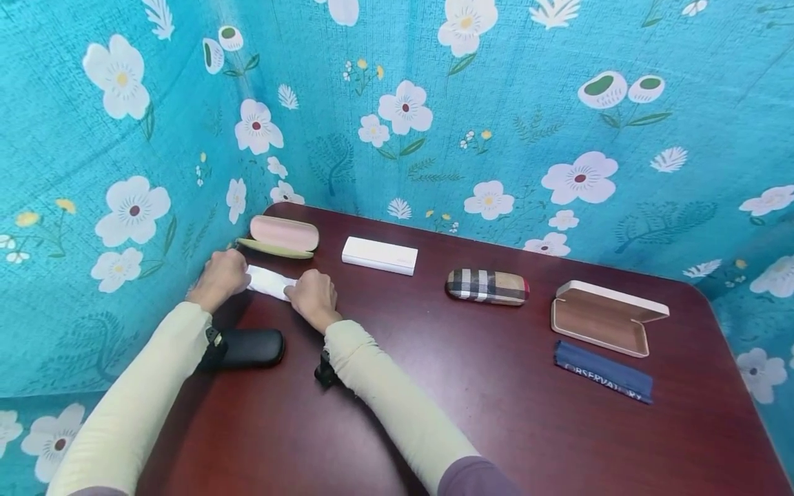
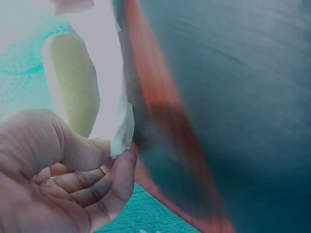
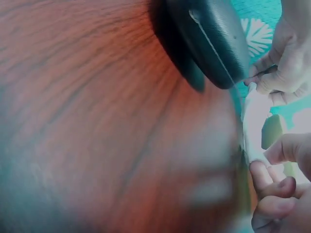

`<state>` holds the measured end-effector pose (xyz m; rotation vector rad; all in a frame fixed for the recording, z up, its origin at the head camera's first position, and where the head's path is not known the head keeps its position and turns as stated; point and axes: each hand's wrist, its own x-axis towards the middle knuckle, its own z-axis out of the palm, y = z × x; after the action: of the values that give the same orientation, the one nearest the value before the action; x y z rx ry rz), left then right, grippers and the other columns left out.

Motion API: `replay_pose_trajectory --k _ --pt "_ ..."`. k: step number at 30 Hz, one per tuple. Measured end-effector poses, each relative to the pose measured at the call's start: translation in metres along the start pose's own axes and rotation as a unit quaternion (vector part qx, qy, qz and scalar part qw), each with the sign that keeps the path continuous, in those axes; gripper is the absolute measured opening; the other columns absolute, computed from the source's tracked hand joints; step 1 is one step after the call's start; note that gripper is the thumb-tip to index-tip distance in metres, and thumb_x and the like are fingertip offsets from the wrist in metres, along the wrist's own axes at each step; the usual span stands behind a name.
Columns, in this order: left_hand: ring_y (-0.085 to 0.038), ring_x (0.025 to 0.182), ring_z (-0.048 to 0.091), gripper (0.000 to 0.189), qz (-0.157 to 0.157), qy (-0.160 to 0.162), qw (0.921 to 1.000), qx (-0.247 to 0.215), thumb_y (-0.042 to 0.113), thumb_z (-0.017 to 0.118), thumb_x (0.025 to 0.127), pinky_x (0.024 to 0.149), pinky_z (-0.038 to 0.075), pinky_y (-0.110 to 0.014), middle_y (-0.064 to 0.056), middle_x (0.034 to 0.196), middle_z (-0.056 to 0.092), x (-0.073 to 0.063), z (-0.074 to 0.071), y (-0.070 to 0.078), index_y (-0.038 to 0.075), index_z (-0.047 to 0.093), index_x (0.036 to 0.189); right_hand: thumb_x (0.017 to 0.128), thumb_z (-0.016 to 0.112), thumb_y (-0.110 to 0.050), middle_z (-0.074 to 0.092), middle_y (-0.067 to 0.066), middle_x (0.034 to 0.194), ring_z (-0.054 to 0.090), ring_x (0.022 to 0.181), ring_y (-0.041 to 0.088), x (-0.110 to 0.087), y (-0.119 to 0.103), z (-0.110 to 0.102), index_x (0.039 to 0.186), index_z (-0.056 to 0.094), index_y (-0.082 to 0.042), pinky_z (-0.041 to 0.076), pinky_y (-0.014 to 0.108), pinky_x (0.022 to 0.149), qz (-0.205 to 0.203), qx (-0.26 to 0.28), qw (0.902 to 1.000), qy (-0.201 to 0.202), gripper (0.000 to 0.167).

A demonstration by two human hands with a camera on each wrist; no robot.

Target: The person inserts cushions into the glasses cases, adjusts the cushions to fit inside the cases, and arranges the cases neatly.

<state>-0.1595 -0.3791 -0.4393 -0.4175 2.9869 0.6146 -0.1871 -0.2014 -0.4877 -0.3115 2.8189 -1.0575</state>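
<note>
A folded white cloth (image 1: 269, 282) is stretched between both hands at the table's left end. My left hand (image 1: 223, 277) pinches one end of it between thumb and fingers, as the left wrist view shows. At the other end, my right hand (image 1: 314, 297) grips the cloth (image 3: 253, 126) between thumb and forefinger, with its remaining fingers curled. Just behind the cloth lies an open glasses case (image 1: 288, 234), pink inside with a yellow-green outside. A black glasses case (image 1: 253, 346) lies nearer the body, partly hidden by the left wrist.
Along the dark red table (image 1: 428, 386) lie a white case (image 1: 380, 255), a plaid glasses case (image 1: 488, 286) and an open case with a brown lining (image 1: 604, 327). In front of that one is a navy cloth (image 1: 602, 370) with lettering. A floral curtain (image 1: 347, 165) borders the left and back.
</note>
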Motion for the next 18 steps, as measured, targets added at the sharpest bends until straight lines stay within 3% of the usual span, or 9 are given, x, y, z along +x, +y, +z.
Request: replay_pose_trajectory --k 4,12,18 --pt "-0.018 0.049 0.035 0.032 0.014 0.018 0.9997 -0.004 -0.003 0.054 0.083 0.045 0.03 -0.032 0.0 0.053 0.033 0.003 -0.004 0.006 0.011 0.043 0.056 0.083 0.072 -0.027 0.033 -0.009 0.043 0.044 0.05 0.013 0.004 0.004 -0.011 0.045 0.041 -0.021 0.038 0.028 0.05 -0.022 0.039 0.999 0.011 0.049" --pt "-0.02 0.048 0.039 0.033 0.032 0.029 0.9988 -0.022 0.001 0.055 0.089 0.046 0.031 -0.031 -0.002 0.052 0.037 0.006 -0.019 0.014 0.007 0.047 0.058 0.082 0.072 -0.027 0.041 -0.011 0.043 0.049 0.052 0.01 0.01 0.003 -0.03 0.048 0.05 -0.022 0.039 0.027 0.05 -0.045 0.057 0.997 0.028 0.041" --pt "-0.024 0.05 0.045 0.031 0.048 0.055 0.9967 -0.034 0.002 0.057 0.092 0.046 0.034 -0.033 -0.006 0.052 0.043 0.01 -0.031 0.025 0.003 0.054 0.061 0.083 0.072 -0.026 0.038 -0.01 0.045 0.04 0.049 0.008 0.02 -0.001 -0.045 0.05 0.049 -0.022 0.034 0.025 0.046 -0.063 0.071 0.9949 0.035 0.041"
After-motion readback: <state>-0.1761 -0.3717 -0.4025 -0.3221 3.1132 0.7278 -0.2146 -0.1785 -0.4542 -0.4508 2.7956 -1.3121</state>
